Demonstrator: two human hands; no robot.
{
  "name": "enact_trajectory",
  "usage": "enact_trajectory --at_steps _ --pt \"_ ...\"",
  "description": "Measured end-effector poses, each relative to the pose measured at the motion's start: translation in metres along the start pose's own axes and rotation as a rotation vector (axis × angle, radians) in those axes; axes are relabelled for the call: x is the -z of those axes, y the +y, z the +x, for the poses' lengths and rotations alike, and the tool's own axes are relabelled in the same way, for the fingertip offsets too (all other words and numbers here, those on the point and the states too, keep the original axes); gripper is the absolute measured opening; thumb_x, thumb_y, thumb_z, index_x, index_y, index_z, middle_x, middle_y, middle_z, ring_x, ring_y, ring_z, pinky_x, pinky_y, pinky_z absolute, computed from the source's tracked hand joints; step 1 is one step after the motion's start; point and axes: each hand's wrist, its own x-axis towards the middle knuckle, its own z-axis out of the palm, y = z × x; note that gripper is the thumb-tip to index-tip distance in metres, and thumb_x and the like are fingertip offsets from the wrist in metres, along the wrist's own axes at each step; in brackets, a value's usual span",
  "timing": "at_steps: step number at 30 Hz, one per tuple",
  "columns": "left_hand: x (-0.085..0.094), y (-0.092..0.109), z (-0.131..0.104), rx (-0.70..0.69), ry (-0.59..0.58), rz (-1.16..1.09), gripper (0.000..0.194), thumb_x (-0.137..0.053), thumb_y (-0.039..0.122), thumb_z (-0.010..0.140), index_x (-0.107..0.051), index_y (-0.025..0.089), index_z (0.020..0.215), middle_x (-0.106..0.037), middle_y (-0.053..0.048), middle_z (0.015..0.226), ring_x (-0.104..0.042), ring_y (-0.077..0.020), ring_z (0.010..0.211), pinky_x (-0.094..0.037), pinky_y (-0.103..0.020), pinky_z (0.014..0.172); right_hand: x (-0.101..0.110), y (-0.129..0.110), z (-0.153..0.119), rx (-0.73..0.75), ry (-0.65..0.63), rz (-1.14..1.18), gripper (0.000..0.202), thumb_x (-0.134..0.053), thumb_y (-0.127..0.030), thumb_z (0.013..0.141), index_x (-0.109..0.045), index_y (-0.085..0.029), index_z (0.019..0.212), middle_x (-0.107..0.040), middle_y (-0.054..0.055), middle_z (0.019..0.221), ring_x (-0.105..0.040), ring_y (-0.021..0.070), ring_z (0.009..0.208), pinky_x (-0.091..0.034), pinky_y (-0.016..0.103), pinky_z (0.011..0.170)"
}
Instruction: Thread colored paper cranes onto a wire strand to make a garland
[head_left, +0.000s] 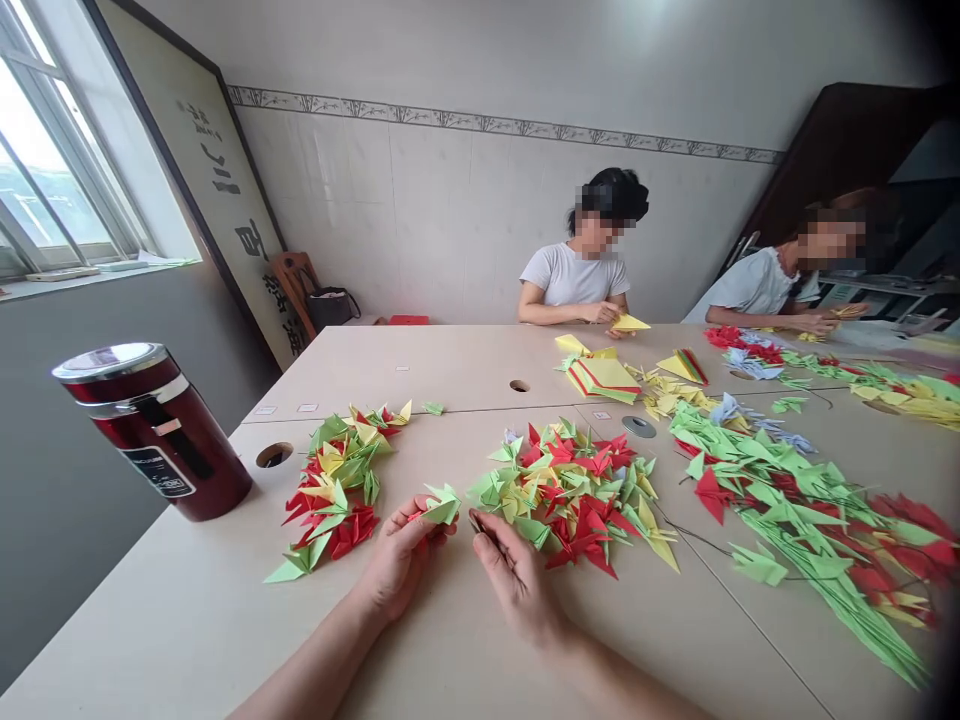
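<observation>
My left hand (pixel 401 560) pinches a green folded paper crane (pixel 442 505), with some red paper showing under its fingers. Just to the right, my right hand (pixel 514 575) has its fingers closed round something small and dark at the fingertips, too small to name. A loose pile of red, green and yellow paper cranes (pixel 577 490) lies right behind my right hand. Left of my left hand is a narrower heap of cranes (pixel 337 490) in the same colours.
A dark red flask (pixel 169 440) stands at the left. Long strings of green and red cranes (pixel 810 530) cover the right side. Stacked paper squares (pixel 600 378) lie farther back. Two people (pixel 577 275) sit across the table (pixel 450 370), folding paper.
</observation>
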Motion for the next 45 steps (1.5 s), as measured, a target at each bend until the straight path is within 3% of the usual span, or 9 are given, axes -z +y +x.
enact_trajectory --at_steps 8,15,26,38,45 --pt "-0.004 0.0 0.0 0.065 -0.006 -0.003 0.014 -0.071 0.021 0.064 -0.058 0.017 0.069 -0.06 0.002 0.068 -0.054 -0.0093 0.063 -0.041 -0.022 0.065 0.003 -0.005 0.003 0.041 -0.008 0.004 0.028 -0.047 -0.025 0.087 -0.061 -0.017 0.11 -0.066 0.008 0.105 -0.062 0.0195 0.094 -0.051 0.032 0.084" --pt "-0.006 0.0 -0.002 0.084 -0.025 -0.002 0.013 -0.069 0.022 0.066 -0.058 0.017 0.071 -0.059 0.001 0.069 -0.055 -0.0106 0.065 -0.043 -0.024 0.065 0.002 -0.005 0.002 0.121 0.031 -0.024 0.029 -0.048 -0.022 0.087 -0.061 -0.02 0.112 -0.067 0.006 0.105 -0.061 0.0196 0.096 -0.051 0.033 0.085" --pt "-0.012 -0.006 -0.012 0.337 0.025 -0.24 0.008 -0.069 0.015 0.064 -0.064 0.014 0.07 -0.064 -0.003 0.07 -0.059 -0.01 0.066 -0.05 -0.022 0.065 0.003 -0.004 0.002 0.157 0.064 -0.06 0.027 -0.049 -0.021 0.087 -0.062 -0.02 0.111 -0.069 0.005 0.093 -0.063 0.0178 0.085 -0.053 0.03 0.077" --pt "-0.009 -0.007 -0.011 0.368 0.042 -0.301 0.005 -0.064 0.013 0.068 -0.06 0.015 0.067 -0.064 -0.002 0.068 -0.061 -0.0102 0.065 -0.051 -0.023 0.066 0.002 -0.002 0.002 0.205 0.07 -0.061 0.027 -0.049 -0.019 0.086 -0.062 -0.02 0.11 -0.069 0.005 0.093 -0.064 0.0172 0.086 -0.053 0.029 0.078" --pt "-0.012 -0.005 -0.012 0.354 0.017 -0.28 0.003 -0.062 0.011 0.072 -0.064 0.012 0.074 -0.066 -0.004 0.071 -0.061 -0.0102 0.065 -0.051 -0.023 0.066 0.001 0.0 0.002 0.263 0.102 -0.032 0.028 -0.051 -0.016 0.085 -0.062 -0.021 0.11 -0.069 0.004 0.09 -0.064 0.0162 0.083 -0.053 0.027 0.075"
